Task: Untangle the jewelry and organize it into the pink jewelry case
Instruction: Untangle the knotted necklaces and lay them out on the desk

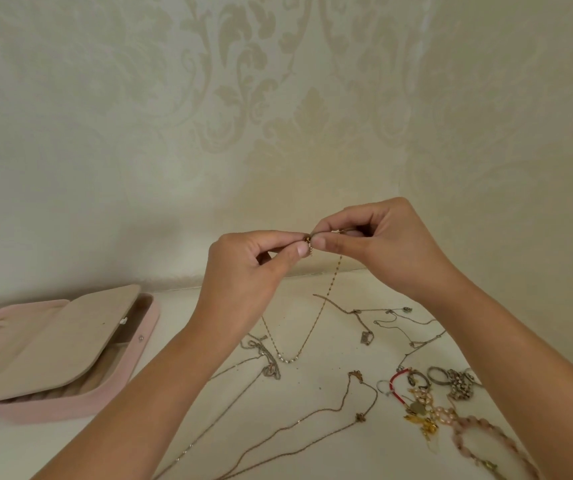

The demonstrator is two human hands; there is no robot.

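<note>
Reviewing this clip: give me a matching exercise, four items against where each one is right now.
Items
1. gold chain
2. pink jewelry case
3. pink bead bracelet
4. red cord

Places
A. lying open at the left of the table
B. pinched between the left hand and the right hand, hanging in a loop
C. on the table beside the rings
D. nearest the bottom right of the view

Pairs: 1-B, 2-A, 3-D, 4-C
</note>
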